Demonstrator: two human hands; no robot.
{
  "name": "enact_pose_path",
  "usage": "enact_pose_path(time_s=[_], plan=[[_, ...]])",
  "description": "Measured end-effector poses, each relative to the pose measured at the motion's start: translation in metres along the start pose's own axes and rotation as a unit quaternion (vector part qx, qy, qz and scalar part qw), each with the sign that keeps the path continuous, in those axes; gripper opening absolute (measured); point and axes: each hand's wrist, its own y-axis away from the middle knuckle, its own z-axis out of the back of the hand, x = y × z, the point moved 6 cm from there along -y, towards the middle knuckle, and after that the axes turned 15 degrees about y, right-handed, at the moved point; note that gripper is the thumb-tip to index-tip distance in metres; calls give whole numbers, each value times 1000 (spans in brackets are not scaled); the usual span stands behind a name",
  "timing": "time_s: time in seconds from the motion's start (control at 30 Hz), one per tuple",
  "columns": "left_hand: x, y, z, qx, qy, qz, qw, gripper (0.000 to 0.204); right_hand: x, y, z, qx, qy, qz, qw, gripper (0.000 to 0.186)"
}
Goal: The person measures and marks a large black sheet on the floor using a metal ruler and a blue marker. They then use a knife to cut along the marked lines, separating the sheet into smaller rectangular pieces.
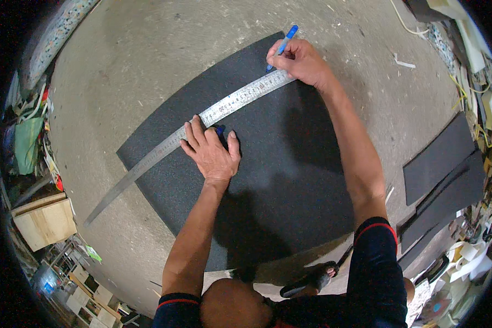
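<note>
A large dark grey sheet (268, 186) lies flat below me, crossed diagonally by a long steel ruler (240, 98) that sticks out past the sheet's left edge. My left hand (212, 153) is spread with fingertips on the ruler, thumb apart on the sheet. A small blue object (220, 130) shows between my thumb and index finger, partly hidden; I cannot make out what it is. My right hand (298, 64) grips a blue pen (290, 35) upright, its tip at the upper edge of the ruler near the ruler's right end, close to the sheet's top corner.
Several dark sheets (440, 153) lie at the right, with light scraps (470, 259) along that rim. At the left are plywood pieces (44, 218), a green bag (28, 145) and a speckled foam roll (54, 41). My sandalled foot (317, 280) shows below the sheet.
</note>
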Motion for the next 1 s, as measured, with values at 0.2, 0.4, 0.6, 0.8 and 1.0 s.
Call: enact_pose_path(time_s=[0.2, 0.4, 0.6, 0.8, 1.0], plan=[[1, 1, -2, -6, 8, -4, 1000, 43, 2, 3, 0, -3, -14, -11, 1000, 14], [2, 1, -1, 4, -5, -1, 1000, 44, 6, 3, 0, 15, -5, -20, 1000, 13], [2, 0, -2, 4, 3, 2, 1000, 44, -1, 2, -5, 26, -22, -32, 999, 13], [1, 1, -2, 6, 1, -5, 1000, 44, 2, 2, -5, 15, -8, -20, 1000, 11], [1, 2, -1, 1, 4, -7, 1000, 43, 1, 0, -5, 18, 4, -9, 1000, 12]])
